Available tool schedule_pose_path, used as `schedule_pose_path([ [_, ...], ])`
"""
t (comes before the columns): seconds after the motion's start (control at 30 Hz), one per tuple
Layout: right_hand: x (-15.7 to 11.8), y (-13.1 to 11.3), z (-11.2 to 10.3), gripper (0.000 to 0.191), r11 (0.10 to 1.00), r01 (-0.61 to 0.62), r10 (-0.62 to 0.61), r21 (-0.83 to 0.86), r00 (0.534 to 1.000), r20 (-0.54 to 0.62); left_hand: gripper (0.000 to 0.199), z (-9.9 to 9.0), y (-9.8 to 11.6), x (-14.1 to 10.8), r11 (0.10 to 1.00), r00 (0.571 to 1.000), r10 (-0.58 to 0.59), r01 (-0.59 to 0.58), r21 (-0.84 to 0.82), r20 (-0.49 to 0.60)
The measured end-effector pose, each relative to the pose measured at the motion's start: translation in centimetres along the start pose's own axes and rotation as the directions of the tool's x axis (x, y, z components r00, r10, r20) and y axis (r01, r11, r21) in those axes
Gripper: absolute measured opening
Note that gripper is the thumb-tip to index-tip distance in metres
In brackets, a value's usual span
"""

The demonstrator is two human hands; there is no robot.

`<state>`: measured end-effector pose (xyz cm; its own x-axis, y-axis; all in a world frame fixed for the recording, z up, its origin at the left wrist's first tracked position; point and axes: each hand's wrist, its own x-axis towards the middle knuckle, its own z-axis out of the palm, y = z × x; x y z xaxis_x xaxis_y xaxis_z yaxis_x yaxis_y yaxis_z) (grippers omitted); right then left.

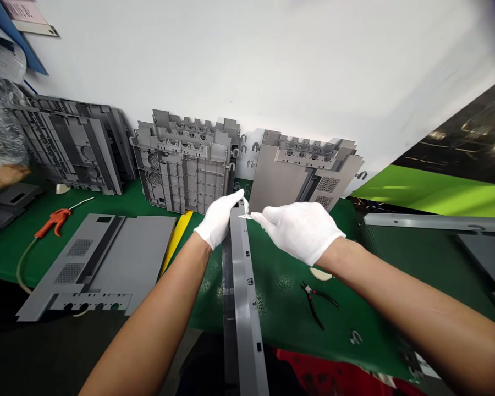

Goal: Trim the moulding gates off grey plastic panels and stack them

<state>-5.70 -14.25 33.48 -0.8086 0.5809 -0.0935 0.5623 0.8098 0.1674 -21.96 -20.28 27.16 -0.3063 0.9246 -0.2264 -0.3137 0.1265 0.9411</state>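
A long grey panel (247, 297) stands on edge, its narrow slotted side up, running from the middle of the view to the bottom. My left hand (220, 217), in a white glove, is wrapped round its far end. My right hand (299, 228), also gloved, is closed on a small blade (245, 216). The blade's tip lies at the panel's edge, near the far end. The blade's handle is mostly hidden in my right fingers.
Grey moulded panels (190, 165) lean on the white wall, with more at left and right. A flat panel (127, 247) and orange air gun (56, 221) lie left on the green table (284, 313). Pliers (312, 300) lie right. Another person's hand (10, 175) is far left.
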Motion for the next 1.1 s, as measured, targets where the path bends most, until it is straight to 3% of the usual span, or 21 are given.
schedule_pose_path([
  [0.8, -0.6, 0.3, 0.1, 0.071, 1.0, -0.007, 0.006, 0.02, 0.999, 0.048, 0.042, 0.3, -0.2, 0.4, 1.0, 0.999, 0.009, -0.009, 0.009, 0.046],
  [1.1, -1.6, 0.1, 0.6, 0.069, 0.997, 0.072, -0.072, 0.022, 0.997, -0.008, 0.044, 0.2, -0.1, 0.4, 1.0, 0.999, 0.008, -0.008, 0.013, 0.038],
])
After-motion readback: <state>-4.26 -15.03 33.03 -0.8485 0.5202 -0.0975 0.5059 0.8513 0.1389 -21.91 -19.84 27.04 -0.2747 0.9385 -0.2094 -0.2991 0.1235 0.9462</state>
